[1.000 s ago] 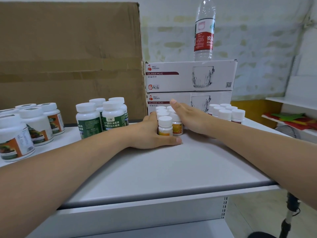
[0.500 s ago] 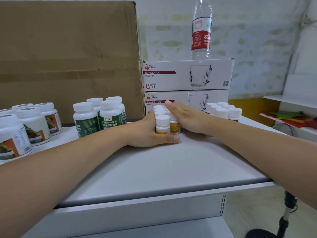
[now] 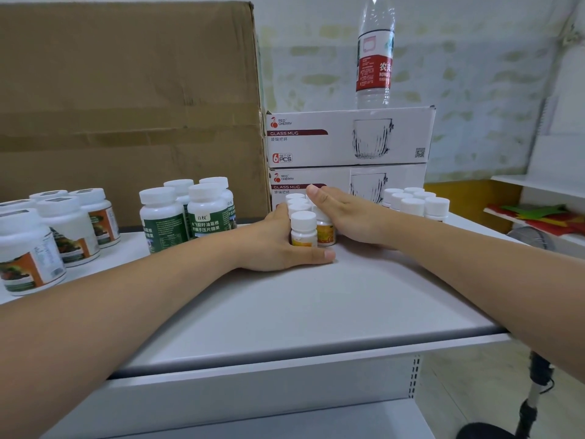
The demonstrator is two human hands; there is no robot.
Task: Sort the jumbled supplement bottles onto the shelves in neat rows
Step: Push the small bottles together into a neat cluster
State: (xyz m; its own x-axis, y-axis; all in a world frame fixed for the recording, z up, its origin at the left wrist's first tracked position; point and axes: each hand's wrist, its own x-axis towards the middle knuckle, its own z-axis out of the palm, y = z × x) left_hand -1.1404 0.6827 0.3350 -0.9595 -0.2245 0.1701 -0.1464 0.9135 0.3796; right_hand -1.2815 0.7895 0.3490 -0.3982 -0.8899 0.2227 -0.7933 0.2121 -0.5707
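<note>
A tight row of small white-capped bottles with yellow labels stands on the grey shelf top, against the lower mug box. My left hand presses the row's left side, its thumb lying along the shelf in front. My right hand presses the right side with straight fingers reaching to the back. Left of them stand green-labelled bottles. At the far left are larger bottles with orange labels. Another group of small white-capped bottles stands to the right, partly hidden behind my right hand.
A big cardboard box walls off the back left. Two stacked glass mug boxes stand behind the hands, with a water bottle on top. A lower shelf shows below. A side shelf at right holds red and green items.
Both hands stay pressed against the row of small bottles. Only the view has shifted slightly.
</note>
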